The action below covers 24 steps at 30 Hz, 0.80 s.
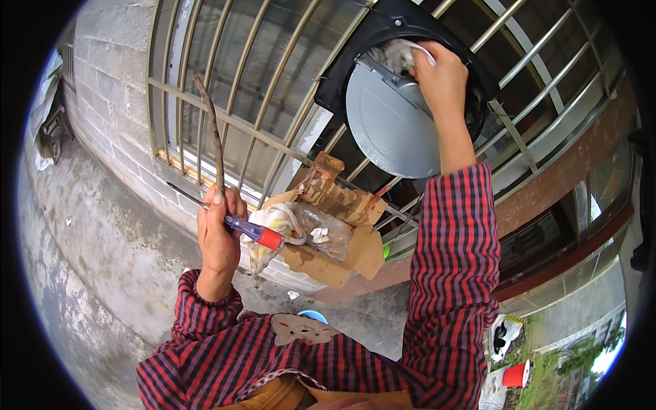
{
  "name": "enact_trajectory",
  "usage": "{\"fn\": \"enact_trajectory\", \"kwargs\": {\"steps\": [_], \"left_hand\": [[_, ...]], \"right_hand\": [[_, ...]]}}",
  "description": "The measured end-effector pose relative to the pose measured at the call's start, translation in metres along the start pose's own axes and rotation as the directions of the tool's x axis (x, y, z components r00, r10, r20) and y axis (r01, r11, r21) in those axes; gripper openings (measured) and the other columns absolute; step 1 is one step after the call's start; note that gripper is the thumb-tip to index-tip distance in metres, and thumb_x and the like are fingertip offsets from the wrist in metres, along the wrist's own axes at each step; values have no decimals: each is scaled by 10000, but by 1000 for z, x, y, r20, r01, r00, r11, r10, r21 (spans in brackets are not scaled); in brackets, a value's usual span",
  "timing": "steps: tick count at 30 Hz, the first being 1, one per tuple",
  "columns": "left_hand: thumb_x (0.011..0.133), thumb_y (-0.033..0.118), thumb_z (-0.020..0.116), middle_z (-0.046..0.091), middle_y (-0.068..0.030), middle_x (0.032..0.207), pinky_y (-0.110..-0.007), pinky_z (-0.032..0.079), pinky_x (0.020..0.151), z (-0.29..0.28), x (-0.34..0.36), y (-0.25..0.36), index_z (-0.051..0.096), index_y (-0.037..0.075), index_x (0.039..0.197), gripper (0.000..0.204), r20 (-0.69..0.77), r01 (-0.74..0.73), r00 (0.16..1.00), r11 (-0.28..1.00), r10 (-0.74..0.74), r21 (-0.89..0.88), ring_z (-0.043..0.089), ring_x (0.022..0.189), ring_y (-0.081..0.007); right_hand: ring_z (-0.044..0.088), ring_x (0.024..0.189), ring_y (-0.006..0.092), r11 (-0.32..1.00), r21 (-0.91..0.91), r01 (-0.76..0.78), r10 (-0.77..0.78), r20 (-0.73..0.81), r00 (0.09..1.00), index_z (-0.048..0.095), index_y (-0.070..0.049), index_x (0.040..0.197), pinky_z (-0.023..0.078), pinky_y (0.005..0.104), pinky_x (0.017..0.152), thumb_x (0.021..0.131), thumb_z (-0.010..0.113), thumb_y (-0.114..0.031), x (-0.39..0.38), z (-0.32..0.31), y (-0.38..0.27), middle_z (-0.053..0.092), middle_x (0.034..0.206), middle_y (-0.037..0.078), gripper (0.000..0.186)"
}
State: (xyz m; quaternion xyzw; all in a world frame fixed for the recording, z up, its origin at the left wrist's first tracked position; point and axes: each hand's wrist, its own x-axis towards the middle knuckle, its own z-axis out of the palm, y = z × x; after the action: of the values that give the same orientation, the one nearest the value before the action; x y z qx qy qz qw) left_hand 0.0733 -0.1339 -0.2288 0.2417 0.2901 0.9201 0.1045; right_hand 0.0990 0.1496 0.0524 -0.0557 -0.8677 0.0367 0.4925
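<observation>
My left hand (217, 242) is closed around two things at once. One is a screwdriver (263, 234) with a clear purple and red handle, its dark shaft pointing left. The other is a thin, crooked brown stick (217, 137) standing upward. At the upper right, my right hand (441, 78) reaches into the round opening of a black vent housing (335, 82). Its fingers pinch a crumpled whitish-grey rag (393, 56), partly hidden inside the opening. A round grey flap (386, 126) hangs tilted across the opening, below my right wrist.
Metal window bars (246, 126) surround the housing. An open, torn cardboard box (365, 256) sits against them, holding a clear plastic bag (331, 239) and a stained white cloth (277, 217). A grey block wall (113, 89) stands left. A blue round rim (313, 316) shows below.
</observation>
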Motion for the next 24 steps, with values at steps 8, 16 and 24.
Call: {"fn": "enact_trajectory", "kwargs": {"steps": [8, 16, 24], "left_hand": [[1039, 338, 474, 421, -33, 739, -251, 320, 576, 16, -2, 4, 386, 101, 804, 345, 88, 37, 995, 999, -40, 28, 384, 642, -108], [1066, 459, 416, 595, -217, 991, -416, 503, 862, 68, -41, 5, 388, 92, 785, 463, 453, 35, 891, 999, -24, -16, 610, 903, -268], [1087, 288, 348, 335, -235, 1577, -443, 341, 1154, 114, -64, -29, 405, -78, 1441, 512, 621, -104, 779, 995, 85, -5, 393, 1441, -314]], "right_hand": [[630, 654, 67, 932, 304, -199, 221, -37, 975, 723, 16, 1079, 505, 218, 582, 965, 668, -162, -35, -69, -23, 687, 779, 25, 218], [616, 692, 49, 946, 267, -183, 203, -47, 978, 695, 2, 1068, 507, 187, 602, 961, 698, -92, -129, -121, -55, 679, 871, 18, 143], [641, 761, 61, 956, 131, -262, 251, 93, 963, 695, -7, 1057, 503, 220, 670, 894, 680, -18, -204, -118, -58, 710, 910, 29, 164]]}}
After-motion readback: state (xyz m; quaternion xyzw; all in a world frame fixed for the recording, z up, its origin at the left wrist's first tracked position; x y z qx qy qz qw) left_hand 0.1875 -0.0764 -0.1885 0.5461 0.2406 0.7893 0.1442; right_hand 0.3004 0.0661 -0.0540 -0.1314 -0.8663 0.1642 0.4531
